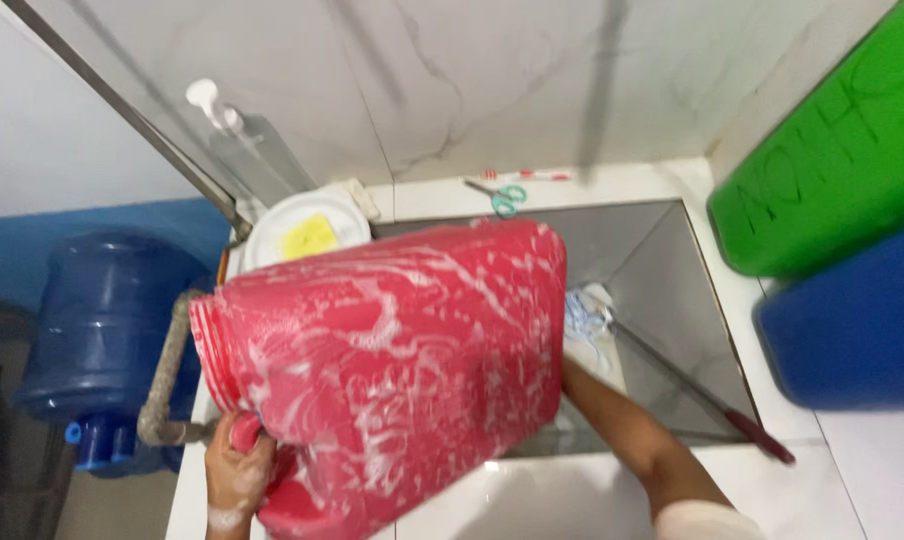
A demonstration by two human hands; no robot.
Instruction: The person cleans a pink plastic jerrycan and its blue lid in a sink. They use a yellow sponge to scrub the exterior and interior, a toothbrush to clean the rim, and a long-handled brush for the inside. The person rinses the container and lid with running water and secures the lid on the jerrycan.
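A large red plastic jerry can (392, 370), streaked with white soap foam, is held tilted over a grey steel sink (662, 270). My left hand (237, 475) grips the can's handle end at the lower left and is soapy. My right arm reaches under the can's right side; my right hand is hidden behind the can. A white and blue scrubbing cloth (587, 320) shows just past the can's right edge, inside the sink.
A white bowl with a yellow sponge (307, 235) and a pump bottle (237, 130) stand behind the can. Teal-handled scissors (502, 195) and a toothbrush lie on the back ledge. A green container (832, 150) and a blue one (857, 325) stand right. A blue water jug (102, 340) stands at left.
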